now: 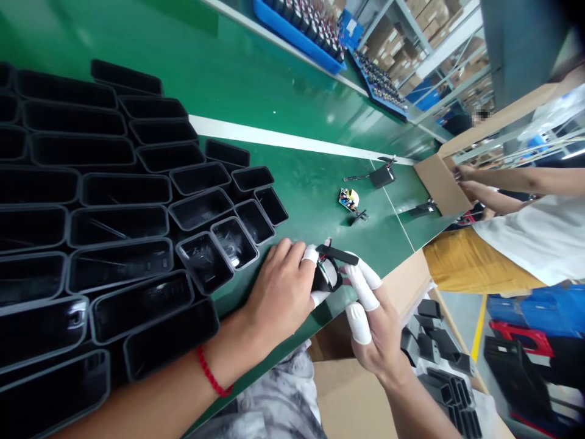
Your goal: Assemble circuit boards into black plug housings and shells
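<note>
Two hands meet at the near edge of the green desk, both closed on one small black plastic housing with a pale part showing inside it. The left hand, a red cord bracelet on its wrist, wraps the housing from the left with white finger cots on its fingertips. The right hand, also in white finger cots, pinches the housing from the right, thumb and forefinger on a black strip at its top. The housing is lifted just above the desk edge. Left of the hands, many empty black rectangular plastic shells stand packed in rows, open side up. Farther along the desk lie a small circuit board with yellow parts and a black block with wires. Below the edge sits a cardboard box of black shells. At the far right corner another person's arms reach toward a cardboard box.
</note>
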`<action>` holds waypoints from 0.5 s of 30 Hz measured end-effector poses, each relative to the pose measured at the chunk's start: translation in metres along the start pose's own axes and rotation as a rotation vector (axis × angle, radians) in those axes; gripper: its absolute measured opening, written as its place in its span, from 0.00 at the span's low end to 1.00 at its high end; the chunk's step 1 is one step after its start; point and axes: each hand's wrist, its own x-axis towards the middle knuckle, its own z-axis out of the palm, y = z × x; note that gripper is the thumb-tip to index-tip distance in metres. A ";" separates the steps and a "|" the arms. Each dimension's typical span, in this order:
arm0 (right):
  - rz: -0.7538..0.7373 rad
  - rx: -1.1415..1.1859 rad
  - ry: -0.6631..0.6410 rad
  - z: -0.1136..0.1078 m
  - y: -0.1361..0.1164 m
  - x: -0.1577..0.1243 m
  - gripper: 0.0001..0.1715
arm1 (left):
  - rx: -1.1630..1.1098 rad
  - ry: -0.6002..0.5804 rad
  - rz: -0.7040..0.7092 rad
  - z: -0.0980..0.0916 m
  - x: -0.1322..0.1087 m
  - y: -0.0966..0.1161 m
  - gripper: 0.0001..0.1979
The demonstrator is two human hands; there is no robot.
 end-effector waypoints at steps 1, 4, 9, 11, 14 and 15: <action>-0.012 -0.023 -0.002 0.001 0.001 0.000 0.33 | 0.001 -0.001 -0.003 0.000 0.000 0.000 0.08; -0.011 -0.026 -0.053 0.006 0.001 0.002 0.35 | 0.011 -0.011 -0.013 0.001 0.000 0.000 0.08; 0.105 0.120 0.049 0.004 0.003 -0.003 0.28 | -0.004 -0.008 -0.019 0.003 -0.001 -0.001 0.10; 0.090 0.077 0.110 0.006 0.004 -0.005 0.31 | -0.007 -0.016 -0.021 0.003 -0.001 -0.001 0.11; 0.009 0.019 0.043 0.013 0.002 -0.002 0.36 | 0.008 -0.028 -0.021 0.002 -0.001 -0.002 0.08; 0.001 0.021 0.017 0.015 0.001 0.000 0.37 | 0.010 -0.035 -0.023 0.001 -0.001 -0.002 0.07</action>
